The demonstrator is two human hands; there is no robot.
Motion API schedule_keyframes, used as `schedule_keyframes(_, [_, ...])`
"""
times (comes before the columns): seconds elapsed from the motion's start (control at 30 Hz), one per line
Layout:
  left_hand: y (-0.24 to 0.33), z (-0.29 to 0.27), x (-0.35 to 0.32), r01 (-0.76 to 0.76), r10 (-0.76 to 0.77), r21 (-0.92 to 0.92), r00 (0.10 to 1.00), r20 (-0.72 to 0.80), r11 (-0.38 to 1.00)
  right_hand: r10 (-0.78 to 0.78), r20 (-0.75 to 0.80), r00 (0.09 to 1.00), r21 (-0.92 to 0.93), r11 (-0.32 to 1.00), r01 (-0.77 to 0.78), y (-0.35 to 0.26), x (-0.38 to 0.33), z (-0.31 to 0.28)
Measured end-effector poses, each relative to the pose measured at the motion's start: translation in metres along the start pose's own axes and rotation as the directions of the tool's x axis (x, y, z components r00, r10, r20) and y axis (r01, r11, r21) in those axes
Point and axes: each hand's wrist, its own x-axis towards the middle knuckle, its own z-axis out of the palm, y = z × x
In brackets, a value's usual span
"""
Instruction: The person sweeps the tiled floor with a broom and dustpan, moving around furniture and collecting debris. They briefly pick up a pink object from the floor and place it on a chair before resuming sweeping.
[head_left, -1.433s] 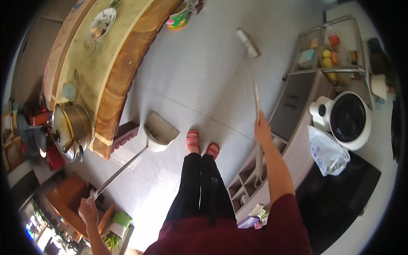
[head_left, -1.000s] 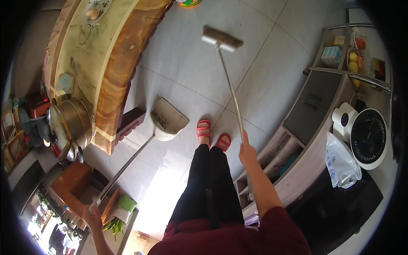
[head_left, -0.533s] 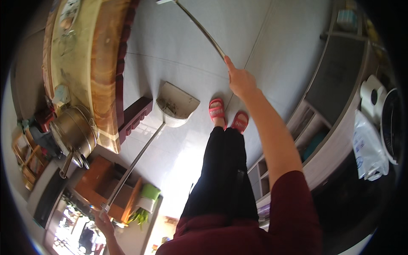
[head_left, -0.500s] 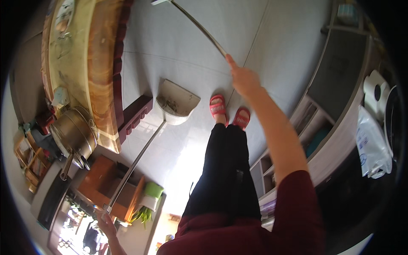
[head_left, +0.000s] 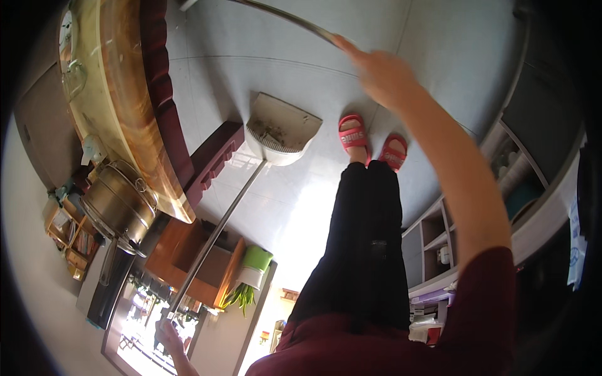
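Note:
My right hand (head_left: 389,78) is closed around the metal handle of a broom (head_left: 285,19), which runs up and to the left to the top edge. Only a small pale bit of the broom's head shows there. At the lower left, my left hand (head_left: 169,338) grips the upper end of a long-handled dustpan (head_left: 285,116). The dustpan's pale grey pan rests on the floor, left of my feet, with dark debris inside along its comb-like teeth. Its thin metal handle slants down from the pan to my left hand.
A table with a glossy brown-patterned top (head_left: 125,106) and dark red edge stands left, bearing a metal pot (head_left: 119,203). My feet wear red slippers (head_left: 353,135) on the grey tiled floor (head_left: 251,37). Open shelves (head_left: 436,235) line the right. A potted plant (head_left: 251,266) stands lower left.
The view has turned, so the table, dustpan and feet appear further right. My right hand has moved forward, and the broom has swung to the left. My left hand still grips the dustpan handle.

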Motion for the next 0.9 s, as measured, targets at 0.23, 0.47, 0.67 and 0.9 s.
schedule_keyframes(0.23, [-0.045, -0.007, -0.008, 0.252, -0.231, -0.228, 0.966, 0.118, 0.940, -0.029, 0.219, 0.975, 0.132, 0.991, -0.001, -0.129, 0.120, 0.014])
schedule_keyframes(0.47, [-0.068, -0.004, -0.002, 0.249, -0.248, -0.221, 0.968, 0.029, 0.943, -0.161, 0.167, 0.973, -0.161, 0.969, 0.188, -0.088, 0.095, -0.018])
schedule_keyframes(0.67, [-0.091, 0.002, 0.000, -0.177, 0.187, 0.136, 0.980, -0.065, 0.975, -0.212, 0.188, 0.959, -0.418, 0.866, 0.273, -0.047, -0.026, -0.134])
schedule_keyframes(0.9, [-0.061, 0.000, 0.006, -0.317, 0.353, 0.283, 0.932, -0.085, 0.905, -0.304, 0.264, 0.915, -0.186, 0.915, 0.358, -0.130, 0.063, -0.044])
